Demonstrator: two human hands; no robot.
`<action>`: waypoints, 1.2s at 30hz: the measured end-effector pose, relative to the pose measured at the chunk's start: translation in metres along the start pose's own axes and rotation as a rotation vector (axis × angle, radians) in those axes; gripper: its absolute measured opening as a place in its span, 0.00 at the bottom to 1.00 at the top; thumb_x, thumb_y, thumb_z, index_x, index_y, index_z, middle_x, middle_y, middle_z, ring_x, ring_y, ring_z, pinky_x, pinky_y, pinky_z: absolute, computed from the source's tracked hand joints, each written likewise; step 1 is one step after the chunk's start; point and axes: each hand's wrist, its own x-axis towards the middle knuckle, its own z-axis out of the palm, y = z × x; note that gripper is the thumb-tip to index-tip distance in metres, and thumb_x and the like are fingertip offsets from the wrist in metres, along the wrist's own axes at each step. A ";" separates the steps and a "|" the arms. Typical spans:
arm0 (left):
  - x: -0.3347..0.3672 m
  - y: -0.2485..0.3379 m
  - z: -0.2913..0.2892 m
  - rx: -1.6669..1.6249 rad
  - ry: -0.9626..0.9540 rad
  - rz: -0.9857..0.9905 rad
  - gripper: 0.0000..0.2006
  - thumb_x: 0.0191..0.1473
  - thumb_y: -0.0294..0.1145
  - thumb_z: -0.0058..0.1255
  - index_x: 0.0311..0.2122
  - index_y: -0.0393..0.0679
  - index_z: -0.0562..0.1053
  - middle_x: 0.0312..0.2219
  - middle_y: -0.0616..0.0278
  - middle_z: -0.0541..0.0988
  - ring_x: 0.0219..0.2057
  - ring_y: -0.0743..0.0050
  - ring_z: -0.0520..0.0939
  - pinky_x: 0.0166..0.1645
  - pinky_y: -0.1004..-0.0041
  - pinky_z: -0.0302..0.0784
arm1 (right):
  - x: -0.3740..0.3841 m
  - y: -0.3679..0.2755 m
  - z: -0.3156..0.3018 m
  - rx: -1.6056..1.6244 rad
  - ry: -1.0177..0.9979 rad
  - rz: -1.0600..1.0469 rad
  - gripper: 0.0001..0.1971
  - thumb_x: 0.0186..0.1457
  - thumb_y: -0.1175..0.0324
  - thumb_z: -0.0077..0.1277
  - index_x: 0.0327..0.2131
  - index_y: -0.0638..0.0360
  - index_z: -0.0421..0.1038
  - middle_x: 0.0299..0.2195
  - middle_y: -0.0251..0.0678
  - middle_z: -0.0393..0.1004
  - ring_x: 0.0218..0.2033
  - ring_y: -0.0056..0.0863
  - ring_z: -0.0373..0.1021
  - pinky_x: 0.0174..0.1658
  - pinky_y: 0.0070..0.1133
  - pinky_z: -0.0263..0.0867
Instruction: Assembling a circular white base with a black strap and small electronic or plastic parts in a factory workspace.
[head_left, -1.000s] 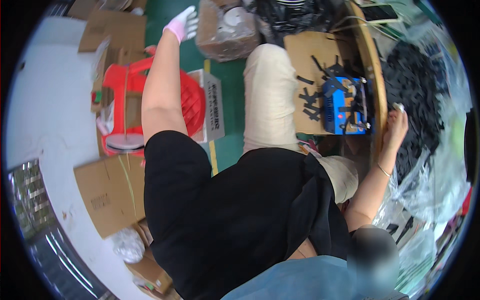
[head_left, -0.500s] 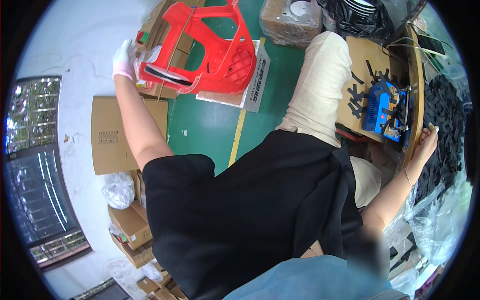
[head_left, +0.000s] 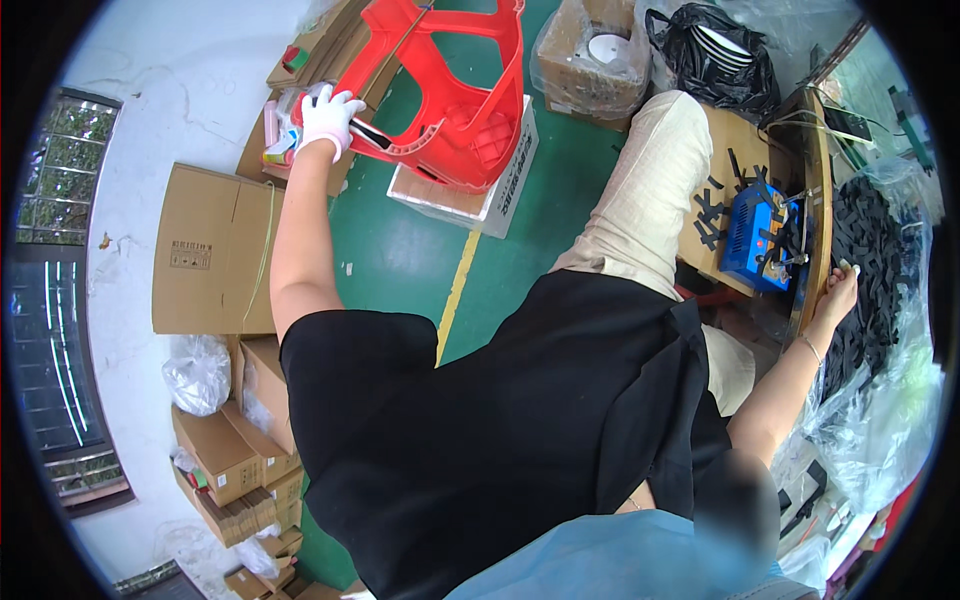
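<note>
My left hand (head_left: 328, 120), in a white glove, lies with fingers spread at the near left rim of a red plastic stool (head_left: 470, 135). Beside its thumb, a thin flat piece with a black face (head_left: 371, 135) rests inside that rim. The stool is turned over, on top of a white carton (head_left: 510, 185). Far to the right, my bare right hand (head_left: 838, 298) is at the edge of a heap of short black strips (head_left: 868, 265). Its fingers are curled together with pale tips; what they pinch, if anything, is too small to make out.
A blue machine (head_left: 757, 235) with black strips draped on it stands by a wooden board edge (head_left: 820, 200). Cardboard cartons (head_left: 215, 250) line the left wall. A plastic-wrapped carton (head_left: 590, 65) and a black bag (head_left: 715, 55) of white-edged pieces are at the far side.
My left hand has moved right, from beside the stool onto its rim, and its fingers have spread. My right hand stays by the black strips. The whole view has shifted slightly.
</note>
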 end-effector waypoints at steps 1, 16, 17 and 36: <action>-0.001 -0.002 -0.007 -0.058 -0.054 -0.004 0.31 0.36 0.34 0.61 0.51 0.63 0.69 0.55 0.66 0.64 0.60 0.58 0.57 0.62 0.47 0.45 | 0.000 0.001 -0.002 0.030 0.004 0.007 0.15 0.58 0.62 0.43 0.35 0.65 0.72 0.21 0.27 0.68 0.16 0.09 0.56 0.18 0.08 0.49; 0.044 -0.017 -0.004 -0.519 -0.347 0.138 0.10 0.48 0.45 0.55 0.32 0.52 0.78 0.29 0.64 0.80 0.37 0.67 0.78 0.55 0.62 0.57 | -0.011 -0.005 -0.006 -0.031 0.040 -0.027 0.13 0.59 0.64 0.43 0.37 0.63 0.72 0.23 0.26 0.69 0.19 0.08 0.58 0.21 0.07 0.51; 0.050 -0.020 0.007 -0.566 -0.346 0.109 0.11 0.48 0.45 0.55 0.32 0.52 0.78 0.29 0.63 0.80 0.36 0.66 0.79 0.51 0.65 0.64 | -0.010 -0.003 -0.007 -0.037 0.030 -0.036 0.12 0.59 0.64 0.43 0.37 0.64 0.71 0.23 0.26 0.70 0.19 0.09 0.58 0.21 0.07 0.52; -0.022 -0.031 -0.008 -0.410 0.373 0.310 0.12 0.33 0.30 0.63 0.28 0.48 0.76 0.29 0.64 0.76 0.37 0.63 0.75 0.43 0.66 0.71 | -0.025 -0.013 0.001 -0.014 -0.002 -0.091 0.11 0.57 0.62 0.48 0.33 0.62 0.71 0.21 0.23 0.66 0.20 0.07 0.56 0.22 0.08 0.51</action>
